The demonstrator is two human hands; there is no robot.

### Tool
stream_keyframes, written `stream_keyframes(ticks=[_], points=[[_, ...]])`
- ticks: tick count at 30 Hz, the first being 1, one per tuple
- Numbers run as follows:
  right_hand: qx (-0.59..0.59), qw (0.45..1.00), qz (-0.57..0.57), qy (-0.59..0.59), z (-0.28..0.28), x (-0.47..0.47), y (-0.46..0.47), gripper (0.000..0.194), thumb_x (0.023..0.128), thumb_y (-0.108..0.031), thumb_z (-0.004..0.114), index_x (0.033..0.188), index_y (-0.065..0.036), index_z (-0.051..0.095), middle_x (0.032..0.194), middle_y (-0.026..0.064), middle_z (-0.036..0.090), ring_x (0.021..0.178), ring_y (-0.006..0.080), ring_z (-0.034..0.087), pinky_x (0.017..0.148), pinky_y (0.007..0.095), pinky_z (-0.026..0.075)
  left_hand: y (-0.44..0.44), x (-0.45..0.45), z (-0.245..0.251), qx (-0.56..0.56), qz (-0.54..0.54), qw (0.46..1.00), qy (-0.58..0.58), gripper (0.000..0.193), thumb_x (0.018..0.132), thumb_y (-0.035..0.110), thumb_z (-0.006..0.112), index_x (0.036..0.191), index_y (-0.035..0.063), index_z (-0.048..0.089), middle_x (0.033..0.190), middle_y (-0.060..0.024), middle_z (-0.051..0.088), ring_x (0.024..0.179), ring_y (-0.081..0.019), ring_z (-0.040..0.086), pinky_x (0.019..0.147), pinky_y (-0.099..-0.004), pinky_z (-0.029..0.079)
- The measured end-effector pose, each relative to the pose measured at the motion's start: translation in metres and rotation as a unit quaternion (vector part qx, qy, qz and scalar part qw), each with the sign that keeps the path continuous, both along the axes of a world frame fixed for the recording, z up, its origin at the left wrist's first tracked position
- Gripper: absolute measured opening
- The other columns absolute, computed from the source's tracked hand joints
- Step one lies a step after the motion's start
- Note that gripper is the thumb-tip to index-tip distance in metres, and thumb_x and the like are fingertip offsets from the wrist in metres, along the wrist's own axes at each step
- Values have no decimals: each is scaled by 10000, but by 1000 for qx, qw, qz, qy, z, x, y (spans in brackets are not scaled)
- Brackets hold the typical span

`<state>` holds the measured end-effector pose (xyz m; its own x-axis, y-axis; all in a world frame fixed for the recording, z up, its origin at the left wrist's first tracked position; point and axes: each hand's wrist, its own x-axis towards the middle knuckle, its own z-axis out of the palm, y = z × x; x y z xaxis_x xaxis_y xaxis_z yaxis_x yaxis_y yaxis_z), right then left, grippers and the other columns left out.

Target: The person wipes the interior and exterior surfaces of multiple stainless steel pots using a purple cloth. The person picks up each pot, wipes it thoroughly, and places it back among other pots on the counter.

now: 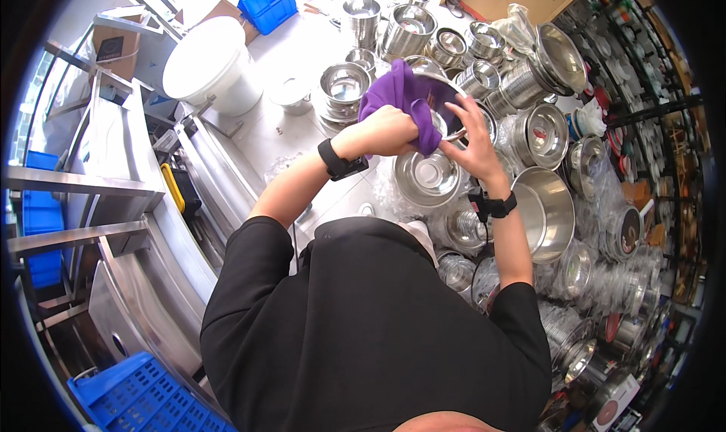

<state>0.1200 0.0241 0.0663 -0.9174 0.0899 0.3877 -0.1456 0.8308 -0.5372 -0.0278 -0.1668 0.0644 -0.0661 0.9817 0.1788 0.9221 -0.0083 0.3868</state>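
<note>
A purple cloth (391, 91) is bunched in my left hand (385, 130), whose fingers are closed around it. The cloth drapes over the left side of a shiny stainless-steel bowl (439, 94), which is tilted so that its inside shows. At the bowl's right rim is my right hand (472, 137), with fingers spread and the thumb near the lower edge, gripping it. Below the hands a wide steel basin (429, 174) sits among clear plastic wrapping. Part of the bowl is hidden by the cloth.
Stacked steel pots (408, 32) and basins stand ahead and to the right, many in plastic wrap. A large deep pot (541, 213) is by my right forearm. Left are a lidded white bucket (215, 63), metal racks (147, 176) and a blue crate (144, 395). Crowded shelves (652, 91) line the right.
</note>
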Motion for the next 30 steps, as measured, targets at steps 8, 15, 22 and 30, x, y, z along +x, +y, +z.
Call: stream_keyframes(ticks=[8,15,22,30], points=[[-525,839,-60,-128,-15,-4,-20,832,839,-306,752,1480,-57,285,1269,136,503,1061,179,572,850,287,498,15,4,-15,58,50,966,248,28,704,115,641,686,124,660,650,-17,615,695,-196,635,631,-328,435],[-518,844,-138,-32,-58,-30,-25,412,931,-227,648,1253,-5,518,1007,39,618,879,79,593,746,230,503,32,29,-16,62,71,944,318,54,724,124,635,676,114,611,652,-14,613,661,-162,629,610,-296,411],[-436,878,-194,-26,-84,-30,-11,189,880,-134,598,998,-5,670,816,26,655,731,76,572,673,250,469,34,34,-32,61,78,949,298,59,748,132,619,770,114,567,704,-15,624,683,-166,636,623,-300,423],[-243,935,-243,86,-66,-25,-11,278,820,-46,536,1061,-32,676,888,113,686,768,189,621,741,313,495,25,34,-29,118,59,976,171,279,799,275,666,969,57,628,855,-68,631,902,-225,607,881,-385,437]])
